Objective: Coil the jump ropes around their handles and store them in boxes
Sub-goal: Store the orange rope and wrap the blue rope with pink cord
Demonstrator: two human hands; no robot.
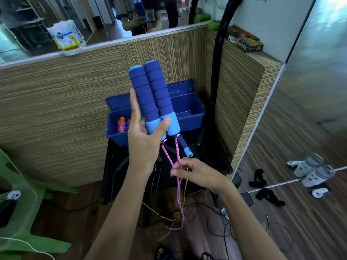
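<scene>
At the centre of the frame the left hand [143, 136] holds two blue foam handles [150, 96] side by side, upright and leaning slightly left. The thumb crosses the light-blue collars at their lower ends; the other fingers [134, 106] lie fairly straight along the back of the left handle. From the bottom of each handle a pink rope [173, 158] hangs down. Both strands meet just below, where the right hand [191, 172] pinches them between thumb and curled fingers. Below that hand the rope drops on to the wooden floor [309, 222] at lower centre, where it loops among a yellow cord [165, 217] and black cables [225, 231].

Behind the handles sits a blue box [189, 111] on a black stand [110, 166] against a striped wood partition [56, 100]. In the left end of the box lies an orange-handled rope [121, 124] with pink cord wound around it. A second blue handle [185, 146] pokes out below the box's front edge, just right of the held pair.

A green plastic chair [22, 212] fills the lower left. At upper left a white and yellow bag [66, 36] sits on the partition ledge, and a dark carton [244, 42] lies on the ledge at upper right. Grey shoes [308, 166] and black socks [268, 197] lie at the right, by a mirrored wall.
</scene>
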